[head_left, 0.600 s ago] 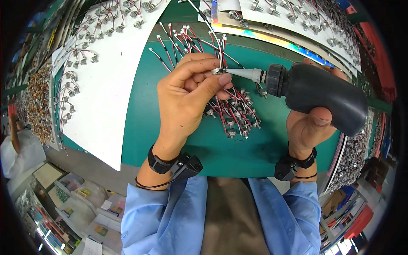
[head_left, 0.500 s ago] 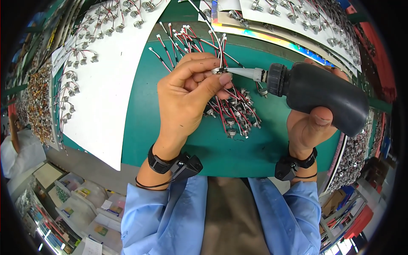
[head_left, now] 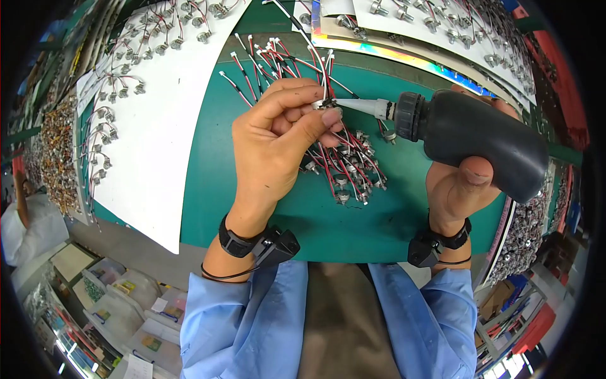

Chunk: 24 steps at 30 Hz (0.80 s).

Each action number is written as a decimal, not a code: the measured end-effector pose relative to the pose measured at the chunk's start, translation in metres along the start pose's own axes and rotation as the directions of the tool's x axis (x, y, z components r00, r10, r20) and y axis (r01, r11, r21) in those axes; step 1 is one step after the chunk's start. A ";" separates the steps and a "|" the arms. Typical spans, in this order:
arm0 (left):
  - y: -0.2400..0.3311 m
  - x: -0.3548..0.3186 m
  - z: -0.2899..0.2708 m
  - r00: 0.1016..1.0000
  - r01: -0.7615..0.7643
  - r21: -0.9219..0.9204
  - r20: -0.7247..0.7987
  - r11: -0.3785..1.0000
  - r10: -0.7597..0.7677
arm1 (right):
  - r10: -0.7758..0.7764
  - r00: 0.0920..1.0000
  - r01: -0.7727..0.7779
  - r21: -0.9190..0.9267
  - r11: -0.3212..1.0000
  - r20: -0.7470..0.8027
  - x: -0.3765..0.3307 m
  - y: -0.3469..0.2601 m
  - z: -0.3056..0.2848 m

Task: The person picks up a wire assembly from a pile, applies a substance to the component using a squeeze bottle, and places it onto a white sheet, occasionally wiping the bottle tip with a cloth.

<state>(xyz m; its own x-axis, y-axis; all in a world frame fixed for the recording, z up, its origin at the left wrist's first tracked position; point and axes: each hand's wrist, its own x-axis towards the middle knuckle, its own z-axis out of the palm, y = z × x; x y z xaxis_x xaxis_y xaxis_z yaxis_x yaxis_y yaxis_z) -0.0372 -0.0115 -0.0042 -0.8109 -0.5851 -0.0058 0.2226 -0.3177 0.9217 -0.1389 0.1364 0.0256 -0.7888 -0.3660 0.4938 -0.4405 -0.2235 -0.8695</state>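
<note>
Between thumb and fingers, my left hand (head_left: 268,139) pinches a small wired potentiometer (head_left: 320,105) whose red, white and black leads run upward. My right hand (head_left: 457,189) is wrapped round a black squeeze bottle (head_left: 489,145), thumb on its near side. The bottle lies almost level, and its pale tapered nozzle (head_left: 363,107) points left, its tip at the potentiometer's terminals. Whether any liquid comes out is too small to tell. Below the left fingers lies a pile of wired potentiometers (head_left: 353,167). Leads with white connectors (head_left: 274,54) fan out beyond the left hand.
Wired parts lie along a large white sheet (head_left: 151,145) at the left. More potentiometers stand on stacked white boards (head_left: 435,44) at the far right. A green mat (head_left: 265,221) covers the table. Clear plastic boxes (head_left: 120,309) sit lower left, near another person's pale sleeve (head_left: 38,221).
</note>
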 end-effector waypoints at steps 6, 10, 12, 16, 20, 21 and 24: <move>0.000 0.000 0.000 1.000 0.012 -0.020 0.002 1.000 -0.012 | -0.062 0.997 0.062 -0.014 0.998 -0.052 0.000 0.004 -0.001; 0.000 0.000 0.000 1.000 0.017 -0.025 0.006 1.000 -0.017 | -0.049 0.999 0.049 -0.040 0.998 -0.020 0.001 0.001 -0.002; 0.000 0.000 0.000 1.000 0.018 -0.029 0.004 0.999 -0.018 | -0.041 0.999 0.041 -0.051 0.998 -0.004 0.001 0.000 -0.002; 0.000 0.000 0.000 1.000 0.013 -0.039 0.004 0.999 -0.013 | -0.035 0.999 0.035 -0.041 0.999 -0.010 0.000 0.001 -0.002; 0.000 0.001 0.000 1.000 0.013 -0.043 0.011 0.999 -0.013 | -0.053 0.998 0.053 -0.011 0.999 -0.041 0.001 0.004 -0.003; 0.000 0.001 -0.001 1.000 0.022 -0.046 0.012 0.999 -0.021 | -0.047 0.998 0.047 -0.001 0.999 -0.042 0.001 0.004 -0.003; 0.000 0.000 -0.001 1.000 0.028 -0.046 0.014 0.999 -0.027 | -0.036 0.998 0.037 0.020 0.999 -0.045 0.000 0.004 -0.004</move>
<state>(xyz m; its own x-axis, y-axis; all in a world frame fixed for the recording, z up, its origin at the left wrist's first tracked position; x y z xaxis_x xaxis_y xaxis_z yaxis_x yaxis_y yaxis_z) -0.0370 -0.0123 -0.0046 -0.8243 -0.5656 -0.0253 0.2246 -0.3677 0.9024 -0.1426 0.1392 0.0226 -0.7908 -0.3166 0.5239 -0.4610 -0.2551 -0.8500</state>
